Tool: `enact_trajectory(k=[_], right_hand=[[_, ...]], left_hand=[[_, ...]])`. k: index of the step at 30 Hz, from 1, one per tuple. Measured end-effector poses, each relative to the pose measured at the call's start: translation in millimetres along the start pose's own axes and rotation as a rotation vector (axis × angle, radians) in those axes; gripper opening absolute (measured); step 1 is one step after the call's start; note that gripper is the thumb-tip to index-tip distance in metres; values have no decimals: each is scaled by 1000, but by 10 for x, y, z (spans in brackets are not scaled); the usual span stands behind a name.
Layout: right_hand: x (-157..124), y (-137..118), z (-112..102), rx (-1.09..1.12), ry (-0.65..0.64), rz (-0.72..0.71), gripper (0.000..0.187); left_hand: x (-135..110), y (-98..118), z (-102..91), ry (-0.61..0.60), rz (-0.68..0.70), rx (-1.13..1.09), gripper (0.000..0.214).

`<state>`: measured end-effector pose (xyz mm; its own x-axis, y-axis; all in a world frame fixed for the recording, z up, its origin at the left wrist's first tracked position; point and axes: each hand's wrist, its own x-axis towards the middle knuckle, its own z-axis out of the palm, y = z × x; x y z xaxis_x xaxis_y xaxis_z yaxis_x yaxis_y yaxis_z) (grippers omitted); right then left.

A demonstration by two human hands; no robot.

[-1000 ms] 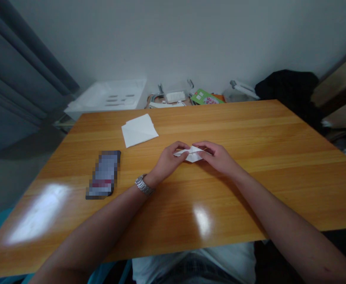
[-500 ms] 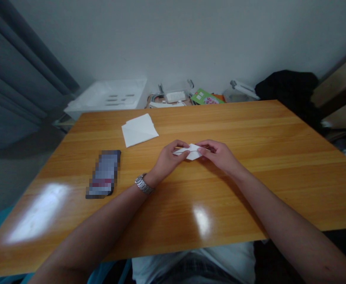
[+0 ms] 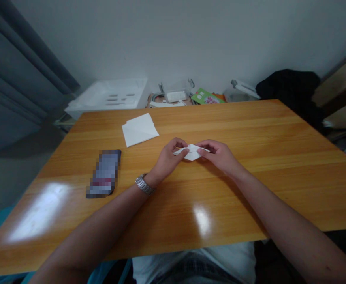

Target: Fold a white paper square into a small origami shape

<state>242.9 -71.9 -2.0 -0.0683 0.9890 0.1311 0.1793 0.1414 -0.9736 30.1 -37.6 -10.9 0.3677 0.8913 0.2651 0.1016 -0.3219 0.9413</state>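
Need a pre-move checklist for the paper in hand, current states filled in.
1. Left grip on the folded white paper: ok, thumb on its left side.
2. Right grip on it: ok, thumb on its right side.
3. Loose white paper apart from both hands: ok, lying on the table beyond the phone.
4. Phone away from the hands: ok, off to the left.
5. Watch off the folded paper: ok, on the left wrist.
6. Underside folds even: cannot tell, hidden.
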Motion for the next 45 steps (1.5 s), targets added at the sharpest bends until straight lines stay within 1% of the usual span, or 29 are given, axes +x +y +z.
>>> enact_trajectory(k=[4,9,11,15,20,23,26,28,31,34,37,39,42,45], right_hand=[[-25,-44,17,43,1,19,35],[-59,-89,31,121,-56,118,38],[-61,-85,34,141,-54,134,38],[-52,-63,33,141,-31,127,40],[-43,-64,25,81,-25,93,40],[-44,-50,21,25,-45,68,40],[-47,-12,15,-24,-88,41,38],[-49,8,13,-38,-98,33,37],[-46,3,22,-4,-53,44,39],[-40,-37,34,88,16,61,45],[-35,-72,35,159,66,80,45],[-33,-79,31,169,84,83,43],[-31,-75,29,159,81,73,41],[-32,-77,34,149,68,61,42]], left_hand=[[6,16,5,31,6,0,19],[1,30,12,44,30,6,18],[-1,23,9,38,38,14,20],[-6,31,1,7,15,26,24],[-21,90,13,-16,-50,-9,27],[-27,105,19,-59,-89,-42,31],[-28,98,18,-103,-86,-23,30],[-28,87,19,-104,-82,-16,29],[-27,66,24,-79,-81,-16,28],[-21,43,26,-34,-76,-36,27],[-16,35,24,-10,-91,-53,27],[-19,41,25,-27,-91,-50,26],[-35,70,32,-85,-83,-30,25],[-54,111,45,-145,-115,21,28]])
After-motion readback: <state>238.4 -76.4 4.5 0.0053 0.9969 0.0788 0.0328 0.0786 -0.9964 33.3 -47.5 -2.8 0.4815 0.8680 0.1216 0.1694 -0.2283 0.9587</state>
